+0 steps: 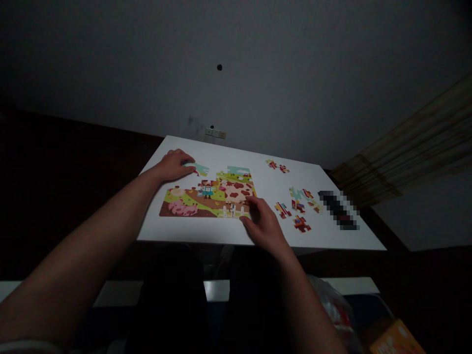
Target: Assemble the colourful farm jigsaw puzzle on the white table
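Observation:
My left hand (176, 165) is closed at the left end of a small strip of joined jigsaw pieces (201, 169), coloured light blue and green; its fingers cover part of the strip. Below and to the right lies a partly assembled jigsaw puzzle (210, 200), flat on the table, with a pink pig, a farmer figure and a brown-spotted cow. A gap separates the strip from the upper part of this puzzle. At the puzzle's lower right corner rests my right hand (263, 223), thumb and fingers apart and curved, the fingertips touching its edge.
Several loose jigsaw pieces (302, 224) lie on the right part of the white table (221, 231), and a couple more pieces (277, 166) toward its back. A dark, pixelated object (337, 211) sits near the right edge. Behind the table stands a wall (258, 88) with a socket (216, 133).

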Tool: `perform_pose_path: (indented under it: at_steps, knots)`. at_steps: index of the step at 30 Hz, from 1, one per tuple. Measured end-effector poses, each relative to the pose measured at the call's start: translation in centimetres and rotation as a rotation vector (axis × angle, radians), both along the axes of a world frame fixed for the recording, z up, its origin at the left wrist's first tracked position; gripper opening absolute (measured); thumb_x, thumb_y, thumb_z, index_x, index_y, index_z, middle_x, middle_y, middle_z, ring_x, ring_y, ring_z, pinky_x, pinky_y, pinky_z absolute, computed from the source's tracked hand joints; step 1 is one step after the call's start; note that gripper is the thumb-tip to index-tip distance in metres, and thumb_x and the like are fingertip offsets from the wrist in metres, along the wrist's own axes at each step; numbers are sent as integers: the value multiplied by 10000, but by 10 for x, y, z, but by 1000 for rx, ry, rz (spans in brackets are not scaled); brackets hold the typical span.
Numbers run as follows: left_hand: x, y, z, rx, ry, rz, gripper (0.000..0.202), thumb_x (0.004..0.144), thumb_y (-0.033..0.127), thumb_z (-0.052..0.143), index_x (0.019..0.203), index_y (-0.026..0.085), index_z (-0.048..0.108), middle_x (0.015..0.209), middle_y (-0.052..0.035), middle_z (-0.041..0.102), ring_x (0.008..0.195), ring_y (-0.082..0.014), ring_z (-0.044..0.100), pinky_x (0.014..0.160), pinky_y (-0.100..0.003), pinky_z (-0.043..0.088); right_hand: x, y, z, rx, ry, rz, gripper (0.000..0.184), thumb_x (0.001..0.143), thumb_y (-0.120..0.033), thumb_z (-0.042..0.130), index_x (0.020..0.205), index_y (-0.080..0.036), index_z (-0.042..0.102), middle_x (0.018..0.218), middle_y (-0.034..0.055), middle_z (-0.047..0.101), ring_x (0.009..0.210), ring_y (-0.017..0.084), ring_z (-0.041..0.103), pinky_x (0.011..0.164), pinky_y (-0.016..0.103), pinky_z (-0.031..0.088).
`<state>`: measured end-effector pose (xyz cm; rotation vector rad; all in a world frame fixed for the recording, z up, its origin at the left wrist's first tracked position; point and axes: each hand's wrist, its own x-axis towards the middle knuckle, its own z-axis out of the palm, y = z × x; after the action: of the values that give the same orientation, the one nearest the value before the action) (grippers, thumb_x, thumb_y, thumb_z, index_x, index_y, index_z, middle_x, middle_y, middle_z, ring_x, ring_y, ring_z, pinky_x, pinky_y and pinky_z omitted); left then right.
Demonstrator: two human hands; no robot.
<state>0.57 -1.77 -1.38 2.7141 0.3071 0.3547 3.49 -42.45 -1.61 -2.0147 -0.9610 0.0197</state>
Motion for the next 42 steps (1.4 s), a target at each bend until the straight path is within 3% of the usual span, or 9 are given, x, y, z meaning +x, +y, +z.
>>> perform_pose_path:
  at_steps: [4, 7, 11, 15, 19, 32, 38, 42]
  knots:
    - [0, 1, 1, 13, 10, -4, 579, 839, 686, 587, 1235, 307, 774, 1265, -119, 684, 1260, -374, 567, 1119, -524, 445, 7, -10, -3, 240, 183, -161, 286, 905, -330, 689, 1182, -269, 647, 1079, 87, 727, 919, 260, 721, 877, 471, 632]
    - [0, 1, 1, 15, 4, -4, 582, 834, 684, 591, 1226, 298, 781, 1264, -134, 679, 1258, -380, 570, 1120, -529, 444, 17, -23, -5, 293, 242, -279, 253, 879, -341, 724, 1109, -270, 644, 1034, 85, 741, 875, 258, 718, 836, 459, 629]
    - [0, -1, 3, 14, 5, 6, 584, 828, 680, 592, 1224, 295, 782, 1258, -128, 682, 1258, -372, 574, 1121, -512, 444, 24, -29, -4, 174, 235, -228, 245, 879, -331, 711, 1110, -271, 656, 1064, 87, 764, 891, 272, 729, 841, 468, 618]
    - [-1, -2, 4, 33, 21, 17, 598, 832, 688, 576, 1233, 294, 780, 1261, -113, 681, 1263, -359, 574, 1127, -482, 448, 21, -18, 1, -6, 69, -215, 212, 916, -326, 635, 1114, -268, 684, 1042, 72, 775, 884, 277, 720, 839, 468, 587]
    - [0, 0, 3, 26, 12, 2, 580, 826, 691, 584, 1220, 316, 787, 1250, -105, 690, 1250, -344, 584, 1135, -473, 444, 19, -12, 2, -103, -88, -232, 218, 927, -306, 597, 1112, -271, 706, 1100, 80, 774, 1013, 303, 700, 923, 492, 551]
    - [0, -1, 5, 4, 8, -6, 588, 821, 687, 584, 1209, 296, 791, 1246, -125, 707, 1261, -373, 591, 1124, -525, 443, 11, -10, -3, -101, -180, -271, 224, 959, -298, 559, 1146, -237, 667, 1128, 121, 740, 1061, 328, 667, 976, 526, 538]
    - [0, -1, 6, 13, -3, 3, 590, 809, 700, 584, 1191, 305, 800, 1232, -125, 699, 1228, -367, 599, 1114, -509, 461, 9, -11, -2, -140, -274, -177, 434, 862, -351, 741, 1266, -226, 644, 1240, 126, 707, 1150, 345, 628, 1037, 543, 521]
    - [0, -3, 7, 18, -5, 9, 574, 803, 688, 587, 1181, 312, 800, 1233, -108, 704, 1247, -362, 593, 1127, -492, 454, 9, -11, 0, -177, -263, -172, 342, 877, -332, 728, 1205, -238, 701, 1195, 114, 714, 1139, 334, 632, 1041, 533, 524]
